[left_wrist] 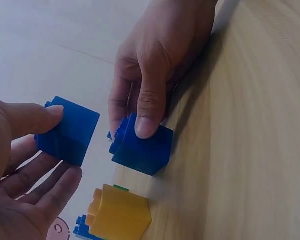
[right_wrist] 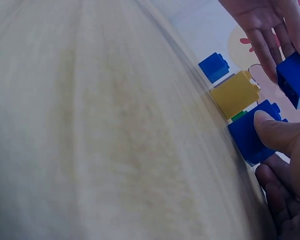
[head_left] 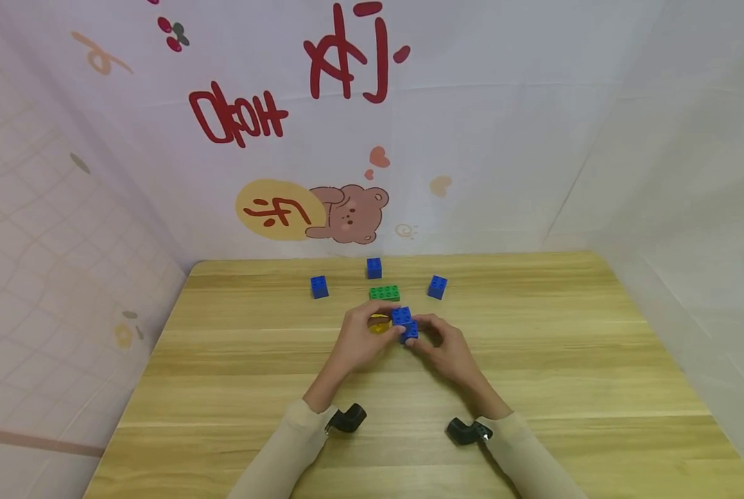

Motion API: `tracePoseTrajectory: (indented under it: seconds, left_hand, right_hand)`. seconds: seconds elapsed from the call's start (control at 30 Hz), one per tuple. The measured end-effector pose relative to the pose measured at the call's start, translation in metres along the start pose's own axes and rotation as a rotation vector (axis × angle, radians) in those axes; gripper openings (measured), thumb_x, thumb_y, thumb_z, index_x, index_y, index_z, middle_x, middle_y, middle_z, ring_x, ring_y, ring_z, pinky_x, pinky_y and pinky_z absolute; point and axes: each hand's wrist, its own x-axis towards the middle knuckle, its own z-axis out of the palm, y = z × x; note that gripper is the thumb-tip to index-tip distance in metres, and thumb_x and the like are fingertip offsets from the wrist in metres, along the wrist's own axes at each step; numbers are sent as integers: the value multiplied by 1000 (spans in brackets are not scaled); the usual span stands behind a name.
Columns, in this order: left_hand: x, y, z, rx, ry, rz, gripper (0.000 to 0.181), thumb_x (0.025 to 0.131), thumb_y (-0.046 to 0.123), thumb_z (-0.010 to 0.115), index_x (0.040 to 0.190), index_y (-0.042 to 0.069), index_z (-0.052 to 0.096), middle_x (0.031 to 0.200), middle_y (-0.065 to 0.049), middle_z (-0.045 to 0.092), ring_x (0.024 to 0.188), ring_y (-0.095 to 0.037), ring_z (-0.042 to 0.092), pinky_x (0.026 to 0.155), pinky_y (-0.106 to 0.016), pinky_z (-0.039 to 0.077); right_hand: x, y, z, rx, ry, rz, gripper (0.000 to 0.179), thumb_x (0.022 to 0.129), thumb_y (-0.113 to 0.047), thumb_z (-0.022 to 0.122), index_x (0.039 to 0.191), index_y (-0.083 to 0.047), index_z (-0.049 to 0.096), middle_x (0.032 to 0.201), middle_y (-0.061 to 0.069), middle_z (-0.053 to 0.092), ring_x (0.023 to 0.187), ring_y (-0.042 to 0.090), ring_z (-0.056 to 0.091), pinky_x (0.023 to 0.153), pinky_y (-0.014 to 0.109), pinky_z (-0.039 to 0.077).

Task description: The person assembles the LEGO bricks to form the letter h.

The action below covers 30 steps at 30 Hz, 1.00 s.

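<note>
“Two cream sleeves (head_left: 284, 443) are occupying the foreground, black wrist fittings (head_left: 349, 418) jutting out at the cuffs. What is being held?”

“The left hand (head_left: 362, 336), partly closed, is pinching a raised blue block (head_left: 401, 315) between thumb and fingers. The right hand (head_left: 449, 346), also partly closed, is gripping a lower blue block (head_left: 412, 333), its thumb pressing one side.”

“Are these two blocks touching?”

“Both wrist views are showing a gap between them. The lower one is sitting close to the wood-grained counter (head_left: 596, 333); whether it is resting there, I cannot tell.”

“And farther off?”

“Just past the held pair, a yellow block (head_left: 379, 326) is showing partly behind the left hand. Beyond it a green brick (head_left: 384, 293) is lying studs up. Three blue blocks (head_left: 319, 287) are standing around that brick: one left, one right, one behind. A printed bear (head_left: 349, 215) is decorating the pale backdrop (head_left: 503, 138).”
</note>
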Motion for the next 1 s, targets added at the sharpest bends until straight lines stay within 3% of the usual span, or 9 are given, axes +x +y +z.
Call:
tracePoseTrajectory:
  seconds: [0.53, 1.0]
  left_hand:
    - [10, -5, 12, -33, -33, -10, 37, 91, 3, 76, 127, 0, 67, 126, -16, 69, 118, -30, 68, 101, -42, 59]
    - [14, -7, 19, -42, -28, -50, 37, 93, 1, 73, 129, 2, 66, 127, -14, 68, 119, -28, 67, 102, -39, 58]
  right_hand:
    - [-1, -4, -2, -8, 14, -14, 41, 90, -29, 81, 127, -20, 67, 121, 2, 74, 123, 25, 65, 116, 50, 45]
    - [1, -3, -3, -6, 4, -17, 42, 90, -30, 81, 129, -21, 67, 126, 3, 72, 125, 26, 65, 116, 49, 46]
